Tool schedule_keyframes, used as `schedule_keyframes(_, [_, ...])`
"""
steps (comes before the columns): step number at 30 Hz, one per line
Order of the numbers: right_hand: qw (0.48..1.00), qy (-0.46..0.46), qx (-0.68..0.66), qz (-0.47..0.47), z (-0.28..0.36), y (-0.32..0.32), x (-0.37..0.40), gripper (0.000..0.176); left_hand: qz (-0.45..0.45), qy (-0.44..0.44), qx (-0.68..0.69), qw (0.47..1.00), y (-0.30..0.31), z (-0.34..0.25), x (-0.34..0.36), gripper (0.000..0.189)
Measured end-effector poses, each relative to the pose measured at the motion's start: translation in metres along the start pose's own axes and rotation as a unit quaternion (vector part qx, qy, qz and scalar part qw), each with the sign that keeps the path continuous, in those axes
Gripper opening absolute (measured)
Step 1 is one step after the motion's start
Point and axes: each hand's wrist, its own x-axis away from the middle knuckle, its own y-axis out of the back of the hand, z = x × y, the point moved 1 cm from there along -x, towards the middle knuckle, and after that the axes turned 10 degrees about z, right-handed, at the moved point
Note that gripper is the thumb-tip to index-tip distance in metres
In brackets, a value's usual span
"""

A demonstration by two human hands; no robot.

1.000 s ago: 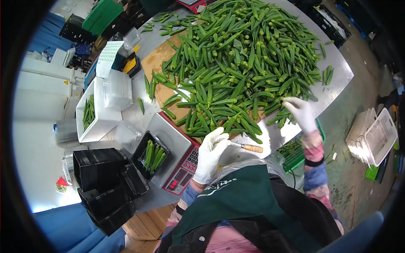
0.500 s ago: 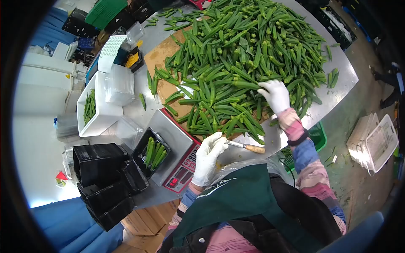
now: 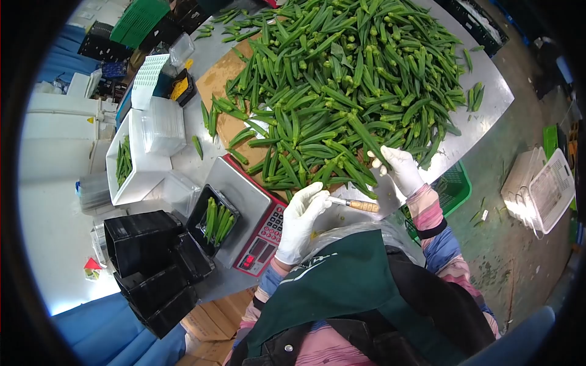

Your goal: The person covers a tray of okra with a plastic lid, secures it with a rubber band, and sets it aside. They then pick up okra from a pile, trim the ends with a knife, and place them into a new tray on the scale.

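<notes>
A big heap of green okra pods [image 3: 342, 79] covers the table in front of me. In my right hand [image 3: 401, 171], gloved in white, one long okra pod [image 3: 368, 141] is pinched by its lower end at the near side of the heap. My left hand [image 3: 299, 219], also white-gloved, is closed beside the scale, thumb and fingertips together; what they hold, if anything, is hidden. Just right of those fingertips is a knife [image 3: 361, 205] with a wooden handle, its metal end pointing at them. A black tray [image 3: 234, 206] with several okra pods sits on the red-edged scale [image 3: 255, 210].
Stacked black trays [image 3: 143, 241] stand left of the scale. Behind them are a white box [image 3: 146, 163] with okra and a stack of clear punnets [image 3: 163, 125]. A green crate [image 3: 455, 189] is below the table edge at right, and a white basket [image 3: 549, 198] farther right.
My right hand has drawn back from the heap towards me, with an okra pod in its fingers. The left hand stays near the knife, almost unmoved. The view has shifted slightly.
</notes>
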Motion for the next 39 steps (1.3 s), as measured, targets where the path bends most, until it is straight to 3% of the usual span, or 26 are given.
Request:
schedule_keyframes(4, [0.998,-0.040,0.037,0.011,0.006,-0.029,0.006,0.034,-0.001,0.011,-0.003,1.000,-0.002,-0.002,0.000,0.045])
schedule_keyframes(8, [0.988,-0.076,0.091,0.095,-0.007,-0.055,0.005,0.030,-0.001,0.019,0.005,1.000,-0.002,0.000,-0.001,0.045])
schedule_keyframes(12, [0.988,-0.065,0.138,0.035,-0.010,-0.053,-0.018,0.025,-0.012,0.024,0.012,1.000,-0.002,-0.001,-0.001,0.042])
schedule_keyframes(14, [0.986,-0.014,0.166,0.008,-0.004,-0.048,-0.033,0.027,-0.018,0.024,0.017,0.999,-0.002,-0.001,0.000,0.041])
schedule_keyframes(16, [0.933,0.161,0.318,-0.044,0.012,-0.036,-0.055,0.029,-0.017,0.024,0.019,0.999,-0.001,-0.001,-0.001,0.040])
schedule_keyframes(20, [0.838,0.247,0.425,-0.237,0.071,0.008,-0.116,0.039,-0.027,0.028,0.032,0.999,-0.001,-0.003,-0.002,0.039])
schedule_keyframes(22, [0.792,0.284,0.460,-0.285,0.097,0.033,-0.150,0.045,-0.031,0.034,0.039,0.998,0.001,-0.003,-0.003,0.039])
schedule_keyframes(28, [0.776,0.173,0.489,-0.359,0.149,0.064,-0.244,0.073,-0.041,0.038,0.028,0.998,0.007,-0.003,-0.009,0.039])
schedule_keyframes(30, [0.786,0.054,0.505,-0.353,0.169,0.067,-0.260,0.081,-0.048,0.045,0.036,0.997,0.011,-0.002,-0.010,0.040])
schedule_keyframes(31, [0.778,0.042,0.516,-0.357,0.175,0.067,-0.269,0.089,-0.035,0.042,0.034,0.998,0.016,0.002,-0.012,0.040])
schedule_keyframes(34, [0.812,-0.003,0.450,-0.372,0.189,0.071,-0.297,0.105,-0.066,0.051,0.028,0.996,0.016,0.001,-0.014,0.040])
schedule_keyframes(36, [0.810,-0.014,0.455,-0.370,0.188,0.066,-0.311,0.101,-0.072,0.045,0.038,0.996,0.018,0.001,-0.015,0.042])
schedule_keyframes(38, [0.768,0.023,0.487,-0.415,0.174,0.051,-0.320,0.094,-0.075,0.050,0.036,0.995,0.023,0.006,-0.015,0.042])
schedule_keyframes(39, [0.783,0.048,0.480,-0.393,0.172,0.047,-0.317,0.084,-0.072,0.050,0.041,0.995,0.026,0.009,-0.017,0.042])
